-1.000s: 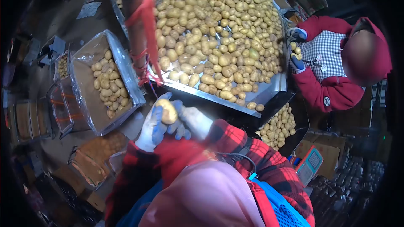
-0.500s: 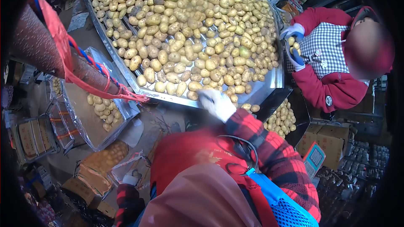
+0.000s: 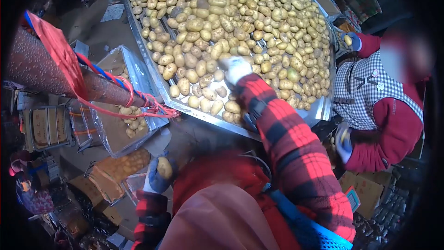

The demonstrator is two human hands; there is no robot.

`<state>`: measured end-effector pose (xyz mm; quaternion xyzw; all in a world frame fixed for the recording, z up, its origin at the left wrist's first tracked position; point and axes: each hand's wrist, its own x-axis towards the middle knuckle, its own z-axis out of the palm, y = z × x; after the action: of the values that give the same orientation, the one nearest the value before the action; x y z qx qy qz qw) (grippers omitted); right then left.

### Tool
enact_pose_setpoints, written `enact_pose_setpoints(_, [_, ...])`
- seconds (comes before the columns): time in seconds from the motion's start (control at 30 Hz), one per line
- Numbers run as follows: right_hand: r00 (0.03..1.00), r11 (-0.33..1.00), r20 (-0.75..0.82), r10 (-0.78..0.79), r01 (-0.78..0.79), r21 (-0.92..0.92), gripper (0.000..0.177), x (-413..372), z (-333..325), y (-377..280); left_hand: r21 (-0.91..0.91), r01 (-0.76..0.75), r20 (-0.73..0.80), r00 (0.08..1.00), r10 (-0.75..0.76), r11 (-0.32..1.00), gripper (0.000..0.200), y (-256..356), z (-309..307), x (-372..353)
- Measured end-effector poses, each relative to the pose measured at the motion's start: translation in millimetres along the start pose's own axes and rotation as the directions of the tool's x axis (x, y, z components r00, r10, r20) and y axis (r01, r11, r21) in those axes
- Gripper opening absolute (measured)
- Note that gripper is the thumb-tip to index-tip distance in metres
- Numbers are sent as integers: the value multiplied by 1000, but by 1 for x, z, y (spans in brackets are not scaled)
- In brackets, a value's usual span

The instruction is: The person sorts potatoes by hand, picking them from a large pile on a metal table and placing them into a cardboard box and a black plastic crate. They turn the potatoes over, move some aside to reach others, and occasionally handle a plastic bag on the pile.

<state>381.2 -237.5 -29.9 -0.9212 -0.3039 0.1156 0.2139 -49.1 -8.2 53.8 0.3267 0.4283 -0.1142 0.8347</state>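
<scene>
Many potatoes [image 3: 201, 67] lie across the metal sorting table [image 3: 210, 119] in front of me. My right hand [image 3: 237, 68], in a white glove, reaches in over them, its fingertips at the potatoes. Blur hides how its fingers are set. Low on the left, beside my body, my left hand [image 3: 158, 176] in a blue-and-white glove grips a single potato [image 3: 164, 167].
A co-worker in a checked apron [image 3: 358, 95] stands at the table's right side, potatoes in both gloved hands. At left, a rusty post [image 3: 55, 69] with red strapping crosses above a plastic-lined box [image 3: 108, 122]. Cartons [image 3: 363, 190] stand lower right.
My right hand has moved from the table's front edge farther in over the potatoes. My left hand has come up into view with a potato. The co-worker's hands have moved apart.
</scene>
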Motion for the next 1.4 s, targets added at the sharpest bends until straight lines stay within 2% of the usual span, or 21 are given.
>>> enact_pose_setpoints(0.03, [958, 933, 81, 275, -286, 220, 33, -15, -22, -9, -138, -18, 26, 999, 21, 990, 51, -9, 7, 12])
enact_pose_setpoints(0.07, [875, 682, 139, 464, -453, 575, 30, -39, -43, -21, -149, -24, 29, 999, 29, 989, 51, -18, 11, 25])
enact_pose_setpoints(0.13, [950, 931, 167, 264, -296, 215, 27, -55, -33, -23, -65, -157, -62, 986, 153, 985, 46, -32, 22, 51])
enact_pose_setpoints(0.2, [925, 940, -171, -339, 328, -89, 24, -64, 9, -28, -248, 7, 40, 999, 3, 969, 44, -19, 58, 63])
enact_pose_setpoints(0.23, [935, 941, -119, -333, 322, -102, 23, -56, -3, -61, -393, 131, 244, 969, -34, 910, 45, -18, 65, 73])
enact_pose_setpoints(0.27, [967, 969, -59, -247, 247, -4, 25, -32, 63, -53, -501, 288, 434, 900, -52, 816, 45, -19, 74, 81])
enact_pose_setpoints(0.33, [980, 968, 120, -157, 177, -177, 23, -10, 51, -83, -312, 226, 378, 921, -98, 923, 44, -2, 113, 84])
enact_pose_setpoints(0.4, [979, 911, 65, -193, 203, -359, 23, 0, 52, -91, -342, 252, 303, 942, -148, 905, 41, 5, 136, 81])
enact_pose_setpoints(0.43, [969, 923, 118, -215, 242, -299, 24, 3, 58, -87, -336, 248, 256, 953, -165, 909, 40, 8, 147, 80])
enact_pose_setpoints(0.57, [984, 985, 66, 167, -165, -41, 29, -32, 31, -75, -293, 268, 310, 935, -174, 918, 39, 6, 151, 84])
enact_pose_setpoints(0.67, [980, 999, 196, -25, 31, -26, 32, -28, 33, -47, -298, 276, 334, 927, -171, 914, 39, 1, 150, 91])
enact_pose_setpoints(0.73, [993, 984, 111, 33, -52, 172, 43, -74, -31, -38, -241, 222, 284, 947, -150, 945, 41, 8, 165, 87])
enact_pose_setpoints(0.77, [992, 987, -111, 54, -36, 157, 47, -93, -26, -15, -216, 206, 308, 942, -134, 954, 42, 10, 168, 88])
enact_pose_setpoints(0.8, [967, 974, -193, 168, -133, 184, 45, -111, -43, 5, -198, 193, 326, 938, -121, 961, 43, 9, 169, 88])
enact_pose_setpoints(0.83, [891, 977, -417, 178, -210, -33, 42, -126, -45, 41, -218, 206, 275, 951, -143, 954, 45, 9, 171, 90])
enact_pose_setpoints(0.93, [654, 745, -365, 662, -629, 223, 36, -146, -82, 128, -195, 211, 251, 955, -159, 958, 49, 7, 170, 104])
enact_pose_setpoints(1.07, [539, 543, -329, 776, -835, -87, 39, -107, -34, 181, -223, 351, 537, 823, -186, 909, 46, 1, 199, 127])
enact_pose_setpoints(1.13, [583, 583, -290, 759, -807, -95, 47, -97, -14, 222, -205, 316, 433, 878, -204, 926, 44, -1, 223, 128])
enact_pose_setpoints(1.27, [663, 674, -183, 726, -739, 0, 46, -126, -66, 160, -243, 340, 492, 850, -187, 909, 46, 4, 243, 143])
enact_pose_setpoints(1.3, [675, 722, -347, 652, -692, 9, 51, -128, -57, 152, -249, 314, 456, 873, -175, 916, 49, 6, 249, 142])
enact_pose_setpoints(1.4, [567, 540, -225, 792, -824, -174, 64, -113, -56, 166, -265, 276, 381, 910, -162, 924, 55, 4, 256, 145])
